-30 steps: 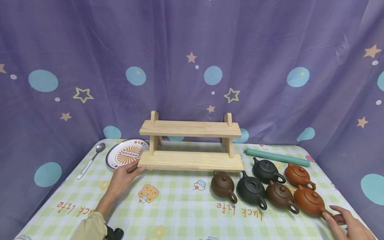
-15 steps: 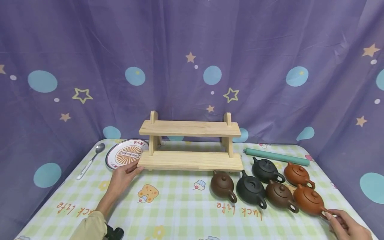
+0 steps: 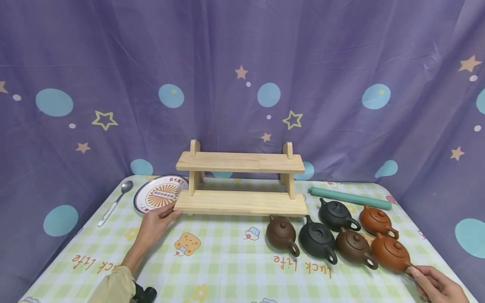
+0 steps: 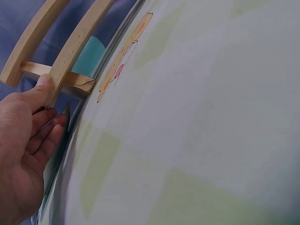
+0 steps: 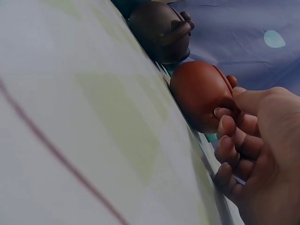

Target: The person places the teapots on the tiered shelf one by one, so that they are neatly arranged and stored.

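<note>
My left hand (image 3: 156, 225) grips the left end of the lower board of a two-tier wooden shelf (image 3: 242, 202); in the left wrist view the thumb lies on top of the board, with fingers below. At the right front, my right hand (image 3: 439, 283) pinches the handle of an orange-brown teapot (image 3: 391, 253), which rests on the cloth. The right wrist view shows thumb and fingertips at the handle of this teapot (image 5: 199, 93). Close by on its left are a dark brown teapot (image 3: 354, 247), a black teapot (image 3: 316, 240) and another brown teapot (image 3: 281, 234).
Behind these stand a second black teapot (image 3: 336, 214) and a second orange-brown teapot (image 3: 377, 220). A green roll (image 3: 350, 198) lies at the back right. Left of the shelf are a patterned plate (image 3: 151, 189) and a spoon (image 3: 115, 204). A purple curtain (image 3: 227, 63) hangs behind the table.
My right hand has moved slightly inward and its fingers have closed on the handle of the front orange-brown teapot. The left hand, shelf and teapots have stayed in place.
</note>
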A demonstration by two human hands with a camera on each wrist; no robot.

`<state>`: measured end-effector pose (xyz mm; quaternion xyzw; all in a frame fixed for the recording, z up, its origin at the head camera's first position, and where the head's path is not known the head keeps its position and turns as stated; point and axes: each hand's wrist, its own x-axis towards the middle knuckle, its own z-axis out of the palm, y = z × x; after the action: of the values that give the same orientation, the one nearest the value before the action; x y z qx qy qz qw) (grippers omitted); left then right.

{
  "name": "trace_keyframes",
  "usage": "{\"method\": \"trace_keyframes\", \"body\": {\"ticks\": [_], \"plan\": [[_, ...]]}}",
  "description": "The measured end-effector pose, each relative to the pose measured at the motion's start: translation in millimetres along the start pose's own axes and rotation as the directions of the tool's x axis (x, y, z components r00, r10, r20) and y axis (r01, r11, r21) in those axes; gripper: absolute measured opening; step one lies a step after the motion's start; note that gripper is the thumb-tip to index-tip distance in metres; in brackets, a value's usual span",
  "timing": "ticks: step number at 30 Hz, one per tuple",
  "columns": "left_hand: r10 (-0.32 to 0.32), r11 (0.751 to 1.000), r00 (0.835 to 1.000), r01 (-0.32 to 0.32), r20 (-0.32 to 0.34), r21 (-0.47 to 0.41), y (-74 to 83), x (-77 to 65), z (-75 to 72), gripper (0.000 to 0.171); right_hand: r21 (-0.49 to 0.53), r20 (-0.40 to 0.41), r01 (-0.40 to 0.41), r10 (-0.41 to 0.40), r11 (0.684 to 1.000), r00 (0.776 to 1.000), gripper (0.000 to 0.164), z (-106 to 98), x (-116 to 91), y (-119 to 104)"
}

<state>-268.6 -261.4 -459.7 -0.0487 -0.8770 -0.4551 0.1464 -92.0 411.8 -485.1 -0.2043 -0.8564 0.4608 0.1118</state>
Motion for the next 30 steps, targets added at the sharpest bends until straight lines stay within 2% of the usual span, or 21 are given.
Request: {"method": "trace_keyframes", "body": {"ticks": [6, 14, 18, 24, 30], "plan": [[-0.004, 1.0, 1.0, 0.004, 0.002, 0.012, -0.2, -1.7, -1.0, 0.053, -0.052, 0.008, 0.051, -0.051, 0.997, 0.999, 0.054, 1.3, 1.1, -1.6], [-0.006, 1.0, 1.0, 0.006, 0.009, 0.005, 0.6, -1.9, -1.5, 0.055, -0.04, 0.035, -0.004, 0.006, 0.999, 0.999, 0.055, -0.2, 3.6, -2.6], [-0.005, 1.0, 1.0, 0.005, 0.011, -0.002, 0.6, -2.1, -1.5, 0.055, -0.074, 0.039, -0.006, 0.009, 0.997, 0.999, 0.054, -1.6, 8.0, -1.1], [-0.003, 1.0, 1.0, 0.003, 0.011, -0.01, -0.9, -1.4, -0.5, 0.054, -0.13, 0.012, 0.038, -0.037, 0.991, 0.999, 0.053, -2.3, 5.2, -3.5], [0.002, 1.0, 1.0, -0.002, 0.011, -0.007, -0.4, -1.1, -0.4, 0.054, -0.083, -0.04, 0.025, -0.029, 0.996, 0.999, 0.053, 0.6, -0.4, -9.4]]}}
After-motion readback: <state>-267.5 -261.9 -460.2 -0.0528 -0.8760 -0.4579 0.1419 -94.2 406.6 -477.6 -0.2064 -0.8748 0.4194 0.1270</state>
